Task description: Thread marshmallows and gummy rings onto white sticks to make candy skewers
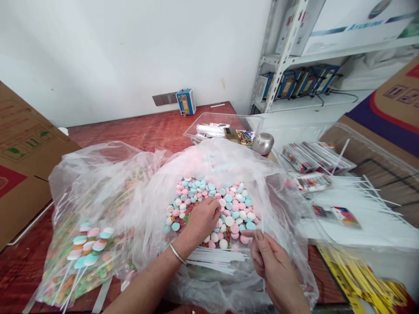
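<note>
My left hand point(203, 220) reaches into an open clear plastic bag point(225, 152) of round candies point(234, 207) in pink, pale blue and white. Its fingers are curled together, the tips touching the pile beside a white candy point(222, 203); what they hold is hidden. Over the bag's right side, my right hand point(271, 257) pinches a thin white stick point(262, 213) upright between thumb and fingers. A bundle of white sticks point(216, 259) lies across the bag below the candies. Finished-looking candy skewers point(88, 244) rest at left, with round candies stacked on white sticks.
Another clear bag point(118, 209) of small coloured candies lies under the skewers. Behind stands a clear bin point(209, 117) with a metal cup point(262, 143). Cardboard boxes point(29, 152) flank the red table point(131, 131). At right, a clear tub point(330, 235) holds sticks and packets.
</note>
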A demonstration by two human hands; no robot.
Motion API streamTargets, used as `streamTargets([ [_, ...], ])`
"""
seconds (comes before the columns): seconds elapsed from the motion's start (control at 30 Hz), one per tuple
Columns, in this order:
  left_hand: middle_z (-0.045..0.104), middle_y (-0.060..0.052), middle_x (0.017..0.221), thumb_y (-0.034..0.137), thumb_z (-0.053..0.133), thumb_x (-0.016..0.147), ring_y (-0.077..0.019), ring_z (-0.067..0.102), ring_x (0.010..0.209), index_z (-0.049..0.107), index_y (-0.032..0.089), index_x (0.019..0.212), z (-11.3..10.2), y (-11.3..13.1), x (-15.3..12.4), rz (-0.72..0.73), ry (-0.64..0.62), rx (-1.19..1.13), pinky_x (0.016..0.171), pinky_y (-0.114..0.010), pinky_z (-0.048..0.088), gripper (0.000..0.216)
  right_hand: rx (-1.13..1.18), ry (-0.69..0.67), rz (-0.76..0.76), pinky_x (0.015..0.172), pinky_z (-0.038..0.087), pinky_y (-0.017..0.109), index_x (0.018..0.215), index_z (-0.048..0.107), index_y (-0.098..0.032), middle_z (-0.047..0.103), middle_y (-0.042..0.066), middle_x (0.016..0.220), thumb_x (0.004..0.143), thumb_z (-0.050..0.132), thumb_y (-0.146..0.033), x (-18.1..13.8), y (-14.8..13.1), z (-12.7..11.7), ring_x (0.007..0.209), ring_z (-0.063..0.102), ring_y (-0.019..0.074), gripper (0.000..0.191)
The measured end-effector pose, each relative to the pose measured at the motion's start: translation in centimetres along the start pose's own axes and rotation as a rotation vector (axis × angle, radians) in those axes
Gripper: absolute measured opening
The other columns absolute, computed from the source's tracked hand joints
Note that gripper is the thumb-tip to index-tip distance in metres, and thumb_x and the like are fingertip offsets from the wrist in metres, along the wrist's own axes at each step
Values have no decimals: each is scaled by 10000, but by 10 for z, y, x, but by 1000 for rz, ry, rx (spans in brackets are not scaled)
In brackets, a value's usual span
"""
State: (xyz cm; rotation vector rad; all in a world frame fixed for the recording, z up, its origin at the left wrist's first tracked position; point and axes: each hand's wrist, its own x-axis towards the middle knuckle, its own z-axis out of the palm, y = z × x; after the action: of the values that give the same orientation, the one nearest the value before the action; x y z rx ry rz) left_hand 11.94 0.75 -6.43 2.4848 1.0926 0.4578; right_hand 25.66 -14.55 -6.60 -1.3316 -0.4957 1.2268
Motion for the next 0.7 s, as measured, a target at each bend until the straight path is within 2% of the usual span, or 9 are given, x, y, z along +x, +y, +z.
streamTargets([
  [0.13, 642, -9, 773, 199, 559, 860, -160, 595, 696, 601, 197, 885, -5, -2, -1, -142, -20, -265, 638, -267, 439, 49, -5, -8, -6, 404, 154, 182, 985, 649, -164, 319, -99, 527, 897, 545, -604, 3, 1, -2, 452, 214, 54, 461],
  [0.27, 691, -24, 846, 229, 574, 837, -164, 636, 756, 632, 182, 1018, -1, -9, 12, -243, -31, -487, 671, -266, 472, 196, -12, -31, 1, 399, 147, 183, 951, 658, -160, 325, -97, 518, 875, 560, -622, 6, 4, -1, 445, 215, 51, 479],
  [0.37, 696, -21, 813, 208, 557, 830, -161, 634, 712, 653, 176, 1046, 2, -11, 22, -268, -61, -476, 645, -262, 456, 239, 2, -41, 19, 404, 136, 186, 947, 655, -160, 307, -101, 521, 871, 561, -626, 6, 6, -1, 447, 203, 49, 481],
  [0.5, 652, 1, 698, 209, 559, 817, -158, 586, 645, 688, 183, 890, 2, -5, 25, -183, -77, -323, 603, -261, 407, 150, -6, -63, 21, 410, 126, 193, 941, 638, -168, 287, -107, 519, 881, 544, -625, 6, 9, -1, 450, 186, 53, 470],
  [0.6, 634, -2, 714, 206, 579, 792, -152, 570, 652, 680, 180, 828, 3, -2, 23, -156, -47, -274, 609, -259, 407, 111, -44, -72, 8, 412, 132, 201, 901, 619, -179, 285, -106, 517, 892, 517, -631, 7, 8, 0, 449, 190, 59, 464],
  [0.7, 618, -5, 749, 186, 596, 768, -150, 566, 686, 658, 178, 867, 5, 0, 18, -157, 31, -285, 642, -261, 424, 117, -132, -75, -28, 420, 176, 203, 797, 573, -198, 297, -98, 519, 905, 485, -631, 10, 4, 3, 452, 235, 70, 455],
])
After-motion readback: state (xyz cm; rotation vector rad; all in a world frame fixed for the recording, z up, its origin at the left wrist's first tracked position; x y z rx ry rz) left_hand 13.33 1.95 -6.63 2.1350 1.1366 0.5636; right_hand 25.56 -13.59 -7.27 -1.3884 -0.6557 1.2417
